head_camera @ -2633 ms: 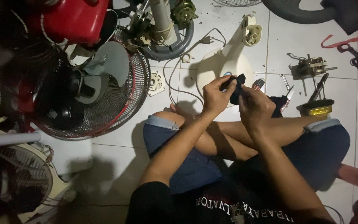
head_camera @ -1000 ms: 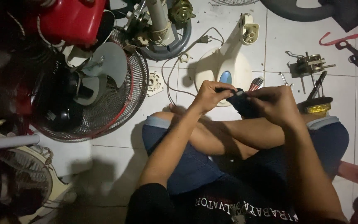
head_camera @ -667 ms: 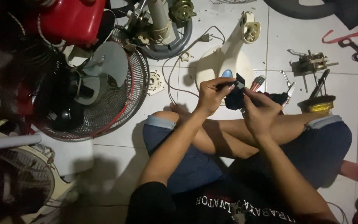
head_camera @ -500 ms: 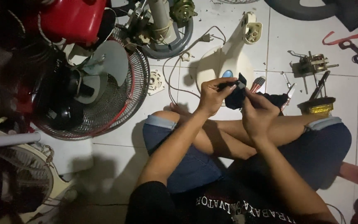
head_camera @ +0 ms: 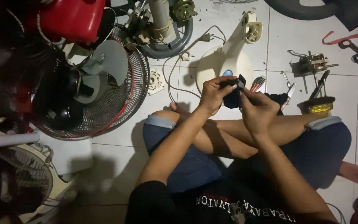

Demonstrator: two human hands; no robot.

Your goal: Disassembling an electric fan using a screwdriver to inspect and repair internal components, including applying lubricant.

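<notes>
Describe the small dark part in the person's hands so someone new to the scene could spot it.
Start at the cream fan base lying on the white tiled floor. Just below it, above the crossed legs, the left hand and right hand meet around a small black part. It is the only piece off the floor; the loose tools lie to its right.

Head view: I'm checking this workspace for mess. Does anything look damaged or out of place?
Yes. A fan guard lies flat on the tiled floor with a loose blade on it. A cream fan base lies on its own, with bare motor parts scattered nearby. Both hands hold a small black part.
</notes>
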